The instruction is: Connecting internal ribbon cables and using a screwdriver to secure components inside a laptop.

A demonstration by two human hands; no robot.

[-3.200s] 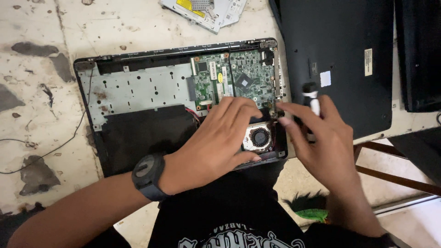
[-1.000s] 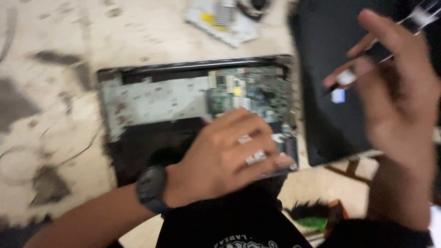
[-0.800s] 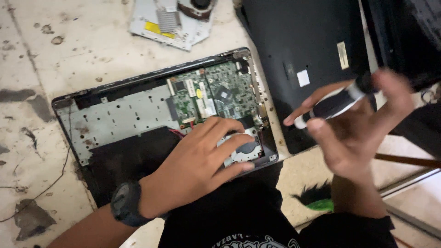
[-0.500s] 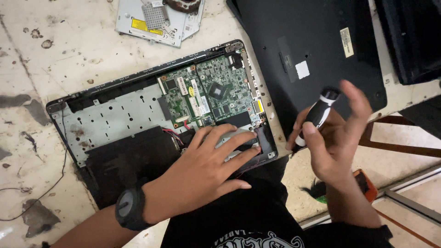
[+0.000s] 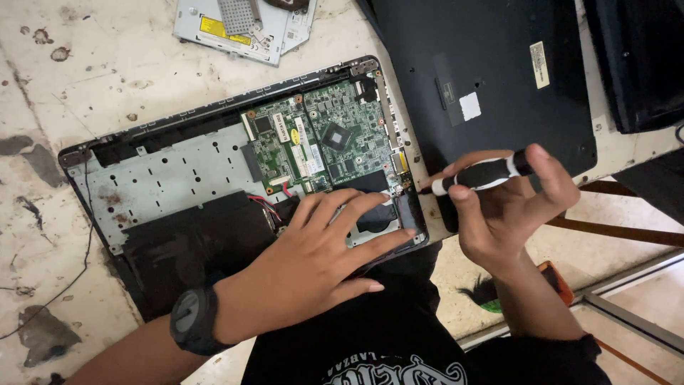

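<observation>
Gripping screwdriver (image 5: pixel 481 175), right hand (image 5: pixel 509 207) nears laptop (image 5: pixel 214 171) edge.

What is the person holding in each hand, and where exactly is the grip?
The right hand grips a black-handled screwdriver by its handle. The left hand holds nothing; it lies flat on the opened black laptop.

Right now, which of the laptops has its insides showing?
The opened laptop under the left hand, with its green circuit board bare. The black laptop beside it and another at the right edge are closed.
</observation>
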